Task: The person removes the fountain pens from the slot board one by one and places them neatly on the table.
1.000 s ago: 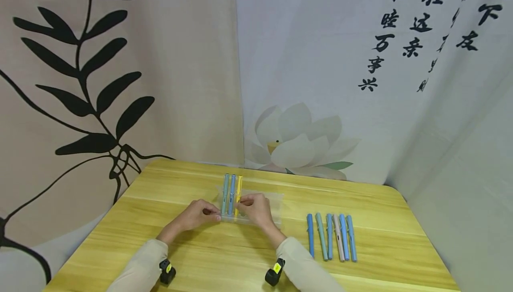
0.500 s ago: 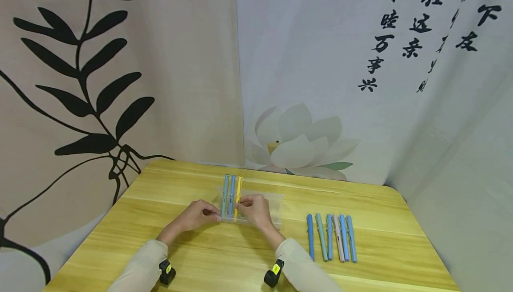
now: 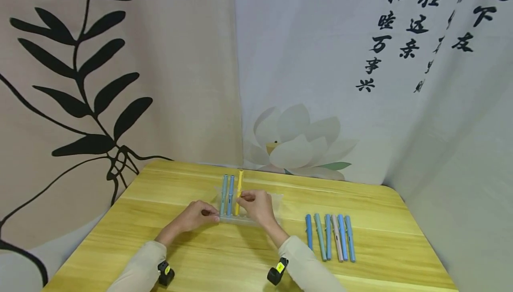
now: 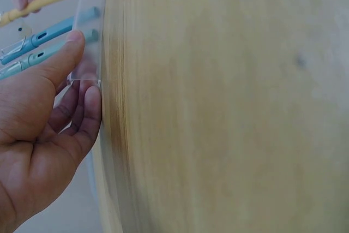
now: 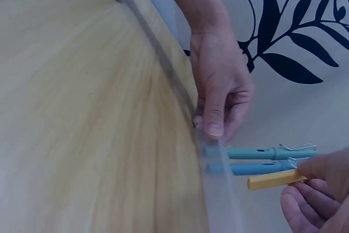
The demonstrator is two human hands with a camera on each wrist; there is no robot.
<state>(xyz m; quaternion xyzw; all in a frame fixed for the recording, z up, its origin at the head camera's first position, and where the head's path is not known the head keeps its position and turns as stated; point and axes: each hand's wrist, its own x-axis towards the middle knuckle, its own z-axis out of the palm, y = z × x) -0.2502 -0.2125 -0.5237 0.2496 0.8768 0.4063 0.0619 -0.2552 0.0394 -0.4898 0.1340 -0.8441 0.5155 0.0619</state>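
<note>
A clear plastic pen stand [image 3: 249, 222] rests on the table. My left hand [image 3: 198, 214] pinches its left end, with the thumb on the front face and fingers behind in the left wrist view [image 4: 54, 113]. A green pen [image 3: 224, 196] and a blue pen [image 3: 230, 196] stand in it side by side near that hand. My right hand [image 3: 259, 205] pinches a yellow pen [image 3: 240, 185] just right of the blue one. In the right wrist view, the yellow pen's lower end [image 5: 267, 180] shows apart from the stand's wall [image 5: 222, 203].
To the right, several blue and green pens and one pinkish-grey pen [image 3: 337, 238] lie in a row on the wooden table [image 3: 224, 261]. Behind the table hangs a curtain [image 3: 192, 83] with printed leaves, a lotus and writing.
My right hand has lifted the yellow pen a little, so its top now rises above the other two. My left hand keeps its hold on the stand. The head view has shifted slightly.
</note>
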